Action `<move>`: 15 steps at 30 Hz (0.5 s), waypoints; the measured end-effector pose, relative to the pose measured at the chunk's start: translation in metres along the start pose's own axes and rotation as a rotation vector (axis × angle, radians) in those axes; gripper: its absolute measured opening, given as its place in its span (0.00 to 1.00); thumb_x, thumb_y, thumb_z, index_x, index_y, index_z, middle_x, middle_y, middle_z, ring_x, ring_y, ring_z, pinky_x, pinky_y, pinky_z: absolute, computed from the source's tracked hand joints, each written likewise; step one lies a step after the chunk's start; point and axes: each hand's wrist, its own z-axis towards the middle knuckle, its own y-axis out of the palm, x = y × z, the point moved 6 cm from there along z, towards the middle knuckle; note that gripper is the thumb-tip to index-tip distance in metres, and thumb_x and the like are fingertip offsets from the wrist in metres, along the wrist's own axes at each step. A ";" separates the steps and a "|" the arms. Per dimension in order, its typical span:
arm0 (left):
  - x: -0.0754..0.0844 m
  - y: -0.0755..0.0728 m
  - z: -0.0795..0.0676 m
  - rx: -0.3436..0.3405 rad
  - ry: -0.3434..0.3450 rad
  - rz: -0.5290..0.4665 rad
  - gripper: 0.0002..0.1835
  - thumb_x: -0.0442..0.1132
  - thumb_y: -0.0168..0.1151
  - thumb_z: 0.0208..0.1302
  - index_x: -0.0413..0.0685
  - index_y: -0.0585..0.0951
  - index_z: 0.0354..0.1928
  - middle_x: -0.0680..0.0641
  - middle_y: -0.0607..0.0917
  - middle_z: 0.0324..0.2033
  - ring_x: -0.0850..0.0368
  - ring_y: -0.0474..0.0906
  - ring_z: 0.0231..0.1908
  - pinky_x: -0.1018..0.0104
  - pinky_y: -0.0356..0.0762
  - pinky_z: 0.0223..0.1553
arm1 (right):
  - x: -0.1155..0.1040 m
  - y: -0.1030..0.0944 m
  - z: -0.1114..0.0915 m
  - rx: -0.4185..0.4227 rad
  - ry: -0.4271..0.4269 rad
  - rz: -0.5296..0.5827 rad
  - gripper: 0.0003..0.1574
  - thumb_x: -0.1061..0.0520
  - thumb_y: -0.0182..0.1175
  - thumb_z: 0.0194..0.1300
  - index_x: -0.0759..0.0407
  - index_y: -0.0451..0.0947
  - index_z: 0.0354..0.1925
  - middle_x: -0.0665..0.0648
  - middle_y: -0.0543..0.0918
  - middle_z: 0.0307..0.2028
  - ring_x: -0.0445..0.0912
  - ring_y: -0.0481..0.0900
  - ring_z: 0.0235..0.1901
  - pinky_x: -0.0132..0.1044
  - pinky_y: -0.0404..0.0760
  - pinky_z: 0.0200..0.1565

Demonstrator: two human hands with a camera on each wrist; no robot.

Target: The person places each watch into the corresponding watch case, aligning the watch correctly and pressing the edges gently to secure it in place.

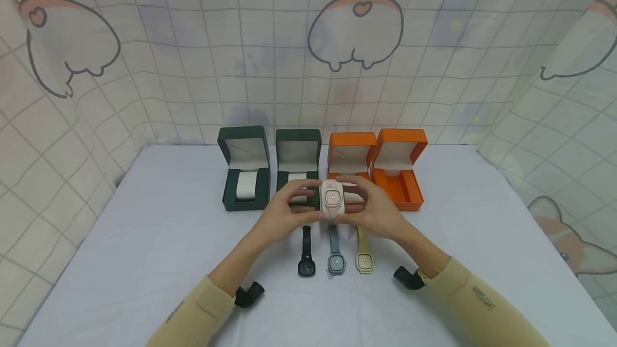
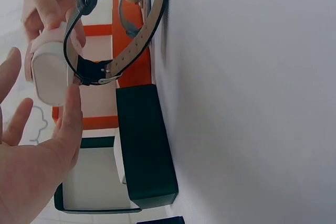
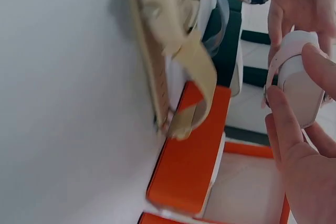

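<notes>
Both hands hold a white watch cushion (image 1: 339, 212) with a pale pink watch (image 1: 332, 197) wrapped round it, dial facing up. My left hand (image 1: 283, 213) has thumb and fingertips at its left end; my right hand (image 1: 378, 212) pinches the right end. In the right wrist view, the right thumb lies on the cushion (image 3: 302, 95) and a finger touches the pink strap (image 3: 286, 56) near its buckle. Below the hands lie a black watch (image 1: 306, 266), a blue watch (image 1: 336, 263) and a yellow watch (image 1: 365, 262), straps pointing away.
Behind the hands stand two open green boxes (image 1: 227, 191) with white cushions and two open orange boxes (image 1: 418, 197). The far-right box shows an orange compartment without a cushion. Black wrist mounts (image 1: 408, 278) sit at both forearms. A white cloth (image 1: 168, 218) covers the table.
</notes>
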 end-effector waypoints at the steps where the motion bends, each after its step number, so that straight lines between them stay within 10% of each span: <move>1: 0.000 -0.001 -0.001 0.003 -0.003 0.007 0.35 0.32 0.76 0.61 0.52 0.75 0.70 0.49 0.69 0.70 0.39 0.69 0.67 0.63 0.80 0.57 | 0.001 -0.003 -0.001 0.007 0.004 -0.002 0.51 0.65 0.78 0.56 0.50 0.67 0.73 0.58 0.70 0.68 0.63 0.76 0.62 0.54 0.82 0.55; 15: -0.005 -0.004 -0.007 -0.006 -0.052 0.090 0.32 0.35 0.77 0.61 0.51 0.77 0.67 0.48 0.72 0.66 0.41 0.74 0.63 0.61 0.79 0.58 | 0.016 -0.046 -0.014 0.067 0.046 -0.092 0.52 0.65 0.80 0.54 0.56 0.66 0.72 0.58 0.70 0.68 0.60 0.73 0.65 0.41 0.83 0.53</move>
